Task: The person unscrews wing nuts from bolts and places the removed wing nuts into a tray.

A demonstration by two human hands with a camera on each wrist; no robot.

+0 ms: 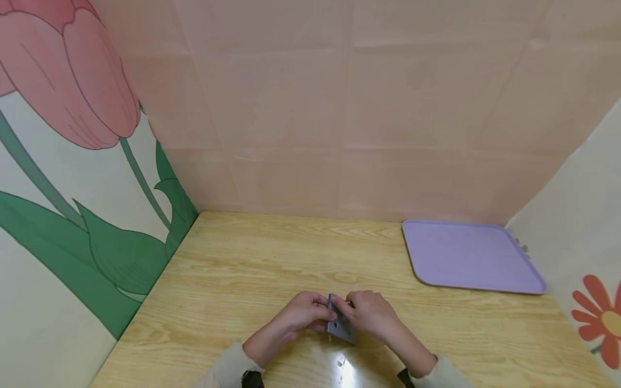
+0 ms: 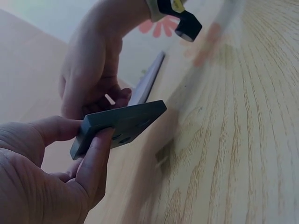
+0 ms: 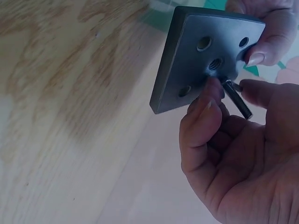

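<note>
My left hand (image 1: 305, 313) grips one edge of a flat grey metal plate (image 3: 205, 56) between thumb and fingers, holding it tilted above the table. Several round holes pierce the plate, and the middle one shows a thread inside. On the plate's other side, my right hand (image 1: 373, 312) pinches a short dark threaded rod (image 3: 239, 100) between thumb and fingers. One end of the rod is at the plate's face, close beside the threaded hole; fingertips cover exactly where it meets the metal. In the left wrist view, the plate (image 2: 119, 122) appears nearly edge-on and the rod is hidden.
A light wood-grain table (image 1: 233, 269) lies beneath both hands. Toward the back right sits a purple tray (image 1: 470, 256). A pink covering (image 1: 339, 108) stands behind the table, with flower-printed panels (image 1: 82, 178) at the sides.
</note>
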